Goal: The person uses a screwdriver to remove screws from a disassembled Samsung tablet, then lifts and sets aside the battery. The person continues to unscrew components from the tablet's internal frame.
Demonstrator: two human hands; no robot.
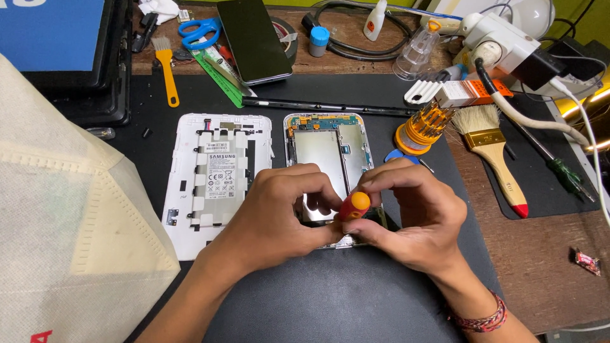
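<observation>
Opened tablet (330, 152) lying flat on a black mat (330, 298) on the counter (540, 260), its circuit board and metal frame exposed. Both hands meet over its lower edge. Right hand (416, 219) pinches a red-and-orange screwdriver (352, 205) upright between its fingertips; left hand (276, 213), fingers curled, presses against the tablet beside the tool. The white back cover (216, 174) lies just left of the tablet; a paintbrush (492, 149) lies to the right.

White rectangular label (221, 176) with black print, centred on the white back cover. Dark blank phone screen (254, 39), tilted, top centre. Orange-and-white box (471, 93) at right. Small red wrapper (587, 261) at far right.
</observation>
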